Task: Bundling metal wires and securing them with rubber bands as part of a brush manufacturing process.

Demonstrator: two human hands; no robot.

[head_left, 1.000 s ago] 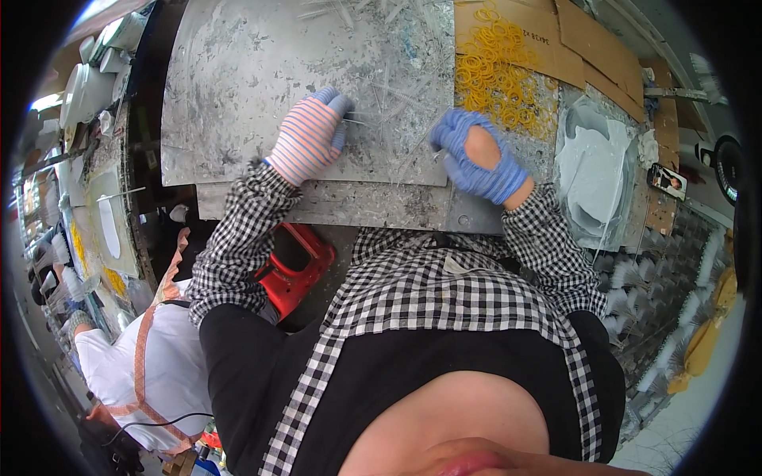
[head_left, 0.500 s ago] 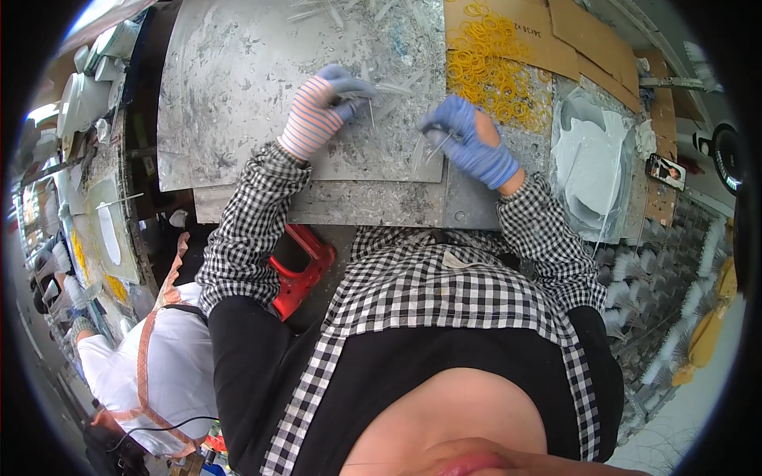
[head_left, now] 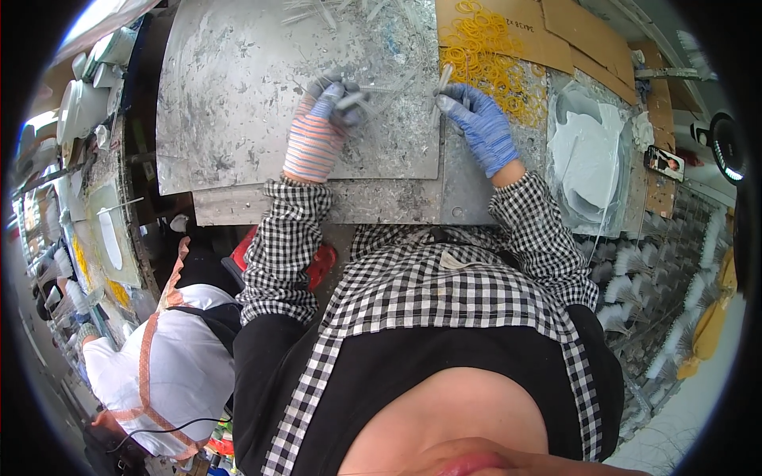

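Note:
My left hand (head_left: 317,131), in an orange-and-white striped glove with grey-blue fingers, is over the grey metal sheet (head_left: 230,103). Its fingers are curled around a few thin clear strips (head_left: 349,101), blurred by motion. To the right, my right hand (head_left: 482,131) wears a blue glove. Thumb and fingertips pinch a narrow clear strip (head_left: 437,107), upright at the sheet's right edge. Beyond the right hand is a pile of yellow rubber bands (head_left: 488,59). More clear thin strips (head_left: 313,11) lie at the far side of the sheet.
Cardboard pieces (head_left: 587,36) lie at the far right. A plastic-lined tray with white paste (head_left: 587,151) stands right of my right hand, with a phone (head_left: 664,163) beyond it. Bundles of pale bristles (head_left: 635,293) hang at right. A person in white (head_left: 178,357) works at left.
My left hand has moved down slightly and turned fingers-up, the strips now bunched at its fingertips. My right hand has shifted a little right and straightened, its strip now upright.

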